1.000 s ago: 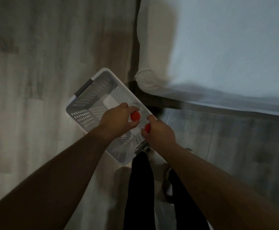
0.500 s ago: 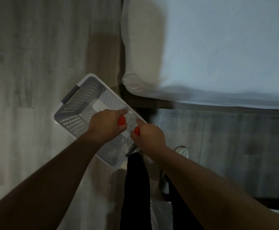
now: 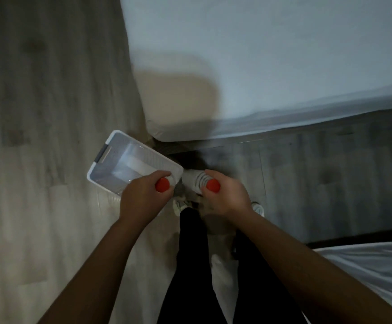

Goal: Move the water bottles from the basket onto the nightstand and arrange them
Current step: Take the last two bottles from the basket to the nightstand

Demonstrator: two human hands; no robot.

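A white perforated basket with a grey handle lies on the wooden floor. My left hand grips a clear water bottle with a red cap by its neck, above the basket's near corner. My right hand grips a second clear bottle with a red cap, lifted clear of the basket to its right; its ribbed body shows beyond my fingers. A pale shape, blurred, lies inside the basket. No nightstand is in view.
A bed with a white sheet fills the upper right, its corner close to the basket. A second white bed corner is at the lower right. My dark-trousered legs and white shoes stand below my hands. Wooden floor spreads left.
Both hands have lifted their bottles up out of the basket and moved apart. The view has risen and shifted, so the basket looks smaller and farther away.
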